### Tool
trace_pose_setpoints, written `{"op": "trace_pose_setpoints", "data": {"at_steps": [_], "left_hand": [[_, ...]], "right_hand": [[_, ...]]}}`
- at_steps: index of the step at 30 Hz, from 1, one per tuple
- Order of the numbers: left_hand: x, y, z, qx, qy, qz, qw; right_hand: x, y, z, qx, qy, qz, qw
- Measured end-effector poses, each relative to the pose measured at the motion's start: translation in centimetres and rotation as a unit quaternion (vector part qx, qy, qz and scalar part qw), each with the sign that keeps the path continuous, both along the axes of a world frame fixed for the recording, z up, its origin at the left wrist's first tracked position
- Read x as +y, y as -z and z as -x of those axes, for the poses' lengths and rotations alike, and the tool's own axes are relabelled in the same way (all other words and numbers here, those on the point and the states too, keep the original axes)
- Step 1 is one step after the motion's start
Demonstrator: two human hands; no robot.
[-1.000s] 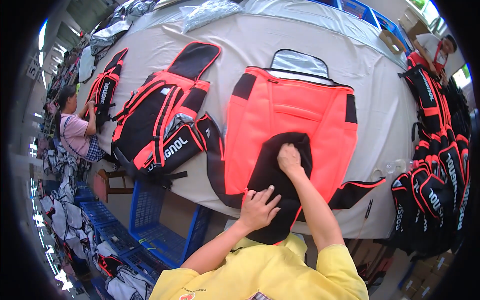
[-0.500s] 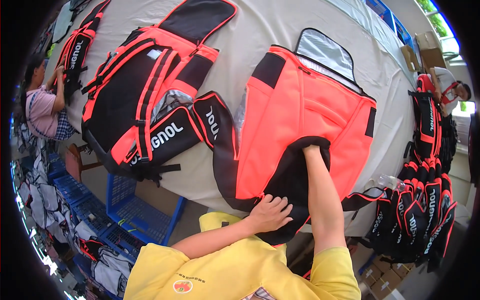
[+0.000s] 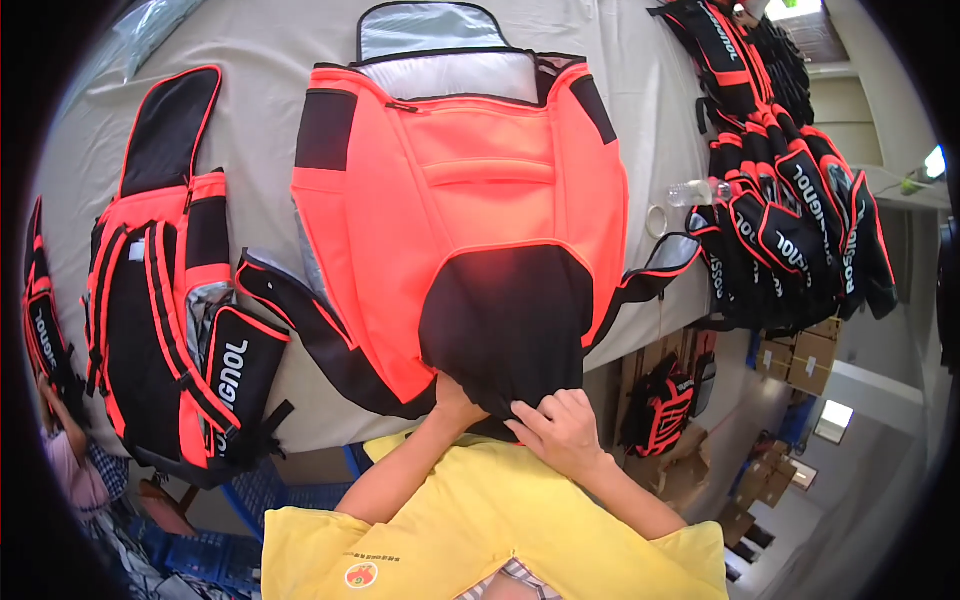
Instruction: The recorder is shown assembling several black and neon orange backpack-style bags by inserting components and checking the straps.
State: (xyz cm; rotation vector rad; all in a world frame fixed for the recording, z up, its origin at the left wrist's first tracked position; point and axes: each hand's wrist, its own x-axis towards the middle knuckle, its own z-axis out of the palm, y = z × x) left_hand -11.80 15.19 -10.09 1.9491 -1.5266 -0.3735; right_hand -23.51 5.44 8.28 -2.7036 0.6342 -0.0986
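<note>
- I see the orange bag (image 3: pixel 470 210) lying flat mid-table, its grey-lined flap (image 3: pixel 440 40) open at the far end, its black bottom panel (image 3: pixel 505 325) hanging over the near edge of the table (image 3: pixel 260 150).
- R hand (image 3: pixel 558 428) is at the near edge of that black panel; fingers curled & close together, tips pinching the black fabric hem.
- L hand (image 3: pixel 452 405) is tucked under/into the same panel just left of the R hand; only wrist & back of hand show, so can't tell how its fingers stand.
- Both forearms come up from the yellow shirt (image 3: pixel 480 520) at the near edge.
- A black strap w/ orange trim (image 3: pixel 320 335) runs from the bag's left side toward the near left; a smaller flap (image 3: pixel 665 265) sticks out on the right.
- Left of it lies a 2nd bag, black & orange (image 3: pixel 165 300), apart from the first, its near end over the table edge.
- Far right: stack of similar bags (image 3: pixel 790 200); a clear plastic bottle (image 3: pixel 700 190) & a tape roll (image 3: pixel 657 220) lie btwn the stack and the orange bag.
- Cardboard boxes (image 3: pixel 805 355) on the floor at right, below the stack.
- Another person (image 3: pixel 70 460) at the near left edge, mostly cut off.
</note>
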Motion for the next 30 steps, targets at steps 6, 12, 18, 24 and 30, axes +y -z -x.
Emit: {"op": "trace_pose_setpoints", "data": {"at_steps": [6,12,18,24,30], "left_hand": [[-0.4,-3.7,-1.4,-0.028,0.006,-0.008,1.0],[1.5,-9.2,-2.6,-0.008,0.088,-0.056,0.994],[2.5,-12.5,-4.1,0.1,0.186,-0.108,0.971],[2.1,-15.1,-9.7,0.123,0.231,-0.217,0.94],[-7.7,-13.1,-19.8,-0.075,-0.115,-0.014,0.99]], "right_hand": [[-2.9,3.1,-1.4,0.033,0.008,-0.06,0.998],[-11.7,19.8,-11.2,0.324,-0.003,-0.083,0.942],[-11.8,24.6,-16.3,0.234,-0.065,-0.106,0.964],[-9.6,15.8,-16.4,0.245,-0.267,-0.077,0.929],[-17.7,5.5,-15.4,-0.114,-0.002,0.044,0.993]]}}
